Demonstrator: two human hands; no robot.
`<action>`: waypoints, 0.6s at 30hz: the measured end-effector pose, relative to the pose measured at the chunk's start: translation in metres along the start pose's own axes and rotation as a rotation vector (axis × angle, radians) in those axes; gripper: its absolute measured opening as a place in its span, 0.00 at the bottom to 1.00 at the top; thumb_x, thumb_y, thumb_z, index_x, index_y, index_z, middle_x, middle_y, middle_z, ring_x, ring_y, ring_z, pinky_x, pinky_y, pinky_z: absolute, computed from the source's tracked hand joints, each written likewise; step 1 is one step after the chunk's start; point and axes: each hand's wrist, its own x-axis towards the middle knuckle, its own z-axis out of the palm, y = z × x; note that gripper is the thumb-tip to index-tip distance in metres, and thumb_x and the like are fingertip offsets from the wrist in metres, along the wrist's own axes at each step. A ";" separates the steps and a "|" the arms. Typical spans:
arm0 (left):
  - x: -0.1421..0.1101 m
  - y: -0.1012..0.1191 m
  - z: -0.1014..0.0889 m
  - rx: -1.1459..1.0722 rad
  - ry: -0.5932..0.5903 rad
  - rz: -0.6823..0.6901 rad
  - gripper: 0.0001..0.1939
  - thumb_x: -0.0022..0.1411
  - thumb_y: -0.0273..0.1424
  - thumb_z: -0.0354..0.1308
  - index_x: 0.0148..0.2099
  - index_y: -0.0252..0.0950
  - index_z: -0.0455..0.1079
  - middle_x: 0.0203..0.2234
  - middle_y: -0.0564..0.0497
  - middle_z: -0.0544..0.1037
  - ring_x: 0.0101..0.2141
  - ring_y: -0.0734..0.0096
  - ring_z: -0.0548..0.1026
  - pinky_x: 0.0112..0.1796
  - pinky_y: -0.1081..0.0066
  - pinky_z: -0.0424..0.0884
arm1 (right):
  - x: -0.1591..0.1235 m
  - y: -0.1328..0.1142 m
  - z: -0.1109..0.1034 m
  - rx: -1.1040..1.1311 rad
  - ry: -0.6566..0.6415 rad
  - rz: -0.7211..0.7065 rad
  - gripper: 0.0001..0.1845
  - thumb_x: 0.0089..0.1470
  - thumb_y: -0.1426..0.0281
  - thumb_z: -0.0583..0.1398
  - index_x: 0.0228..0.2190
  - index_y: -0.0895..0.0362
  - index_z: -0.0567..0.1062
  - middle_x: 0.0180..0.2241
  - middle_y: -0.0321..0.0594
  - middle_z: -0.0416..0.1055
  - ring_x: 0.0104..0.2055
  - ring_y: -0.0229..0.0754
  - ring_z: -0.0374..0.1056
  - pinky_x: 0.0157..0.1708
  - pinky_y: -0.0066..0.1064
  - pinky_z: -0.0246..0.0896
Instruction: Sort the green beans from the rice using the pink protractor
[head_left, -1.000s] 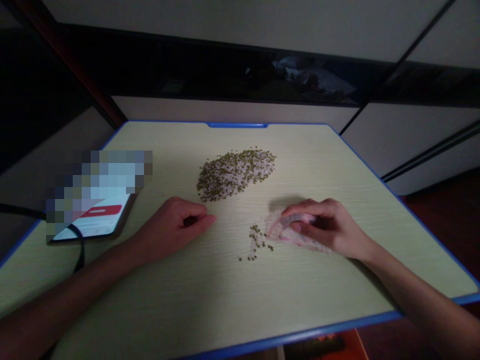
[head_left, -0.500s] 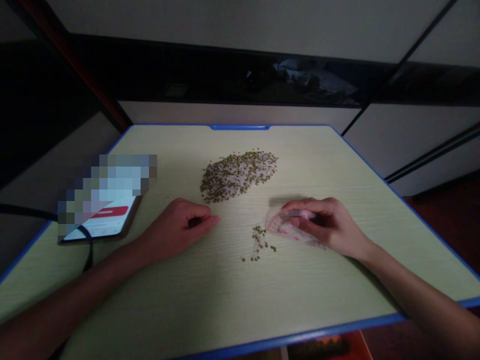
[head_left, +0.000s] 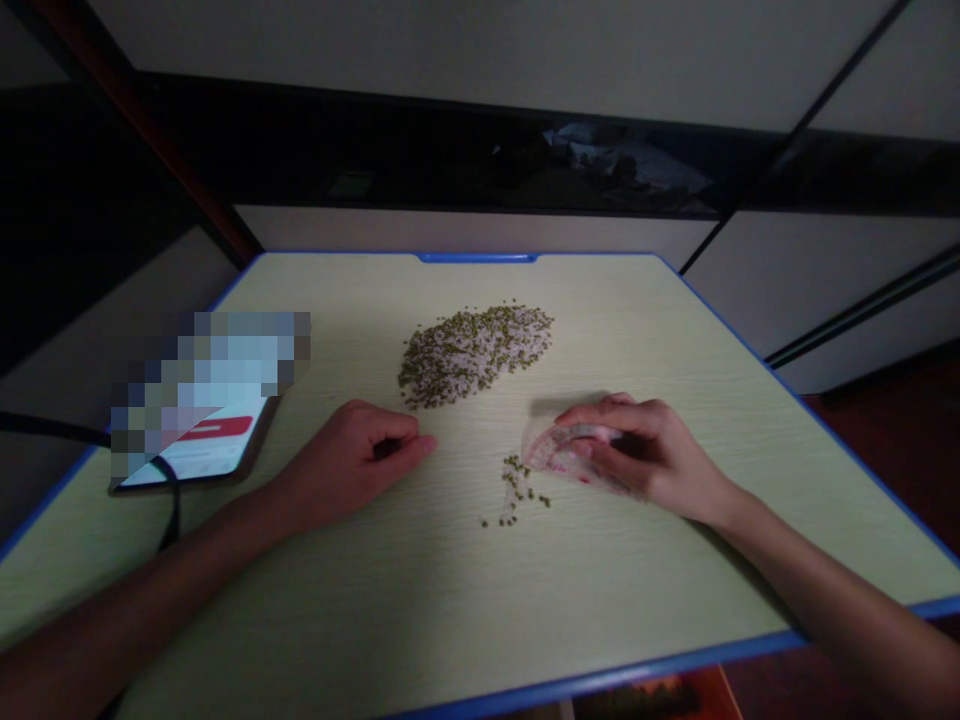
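My right hand [head_left: 649, 455] pinches a clear plastic protractor [head_left: 551, 455] with reddish markings between thumb and fingers, its curved edge pointing left. Just left of that edge lies a small scatter of green beans and white grains [head_left: 515, 480], which look like mung beans and rice. My left hand [head_left: 367, 460] rests on the table in a loose fist, thumb and forefinger curled close together, with nothing visible in it. Beyond both hands spreads a larger mixed pile of the same beans and white grains [head_left: 476, 350].
The pale wood-look table [head_left: 450, 620] has a blue edge. A lit phone or tablet [head_left: 217, 430] lies at the left, a black cable [head_left: 174, 500] beside it. Cabinet fronts [head_left: 480, 225] stand behind the table. Below the front edge, an orange-edged container [head_left: 724, 695] partly shows.
The protractor has turned slightly in my right hand, so its markings show more clearly. My left hand, the pile and the small scatter look the same; the view has shifted a little.
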 end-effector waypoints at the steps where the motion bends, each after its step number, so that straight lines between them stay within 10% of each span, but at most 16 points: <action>1: 0.000 0.000 0.000 0.001 0.000 0.001 0.19 0.57 0.35 0.45 0.16 0.36 0.48 0.12 0.58 0.51 0.16 0.82 0.53 0.19 0.78 0.50 | 0.000 0.000 -0.001 -0.005 -0.002 -0.012 0.12 0.52 0.72 0.56 0.35 0.63 0.78 0.23 0.42 0.72 0.22 0.36 0.62 0.23 0.28 0.55; 18: 0.000 -0.002 0.001 -0.014 0.023 0.025 0.20 0.56 0.35 0.46 0.16 0.35 0.49 0.12 0.59 0.51 0.16 0.83 0.53 0.19 0.79 0.50 | -0.003 0.001 -0.007 0.047 -0.076 -0.069 0.10 0.51 0.73 0.58 0.36 0.59 0.78 0.25 0.41 0.73 0.25 0.37 0.63 0.26 0.30 0.57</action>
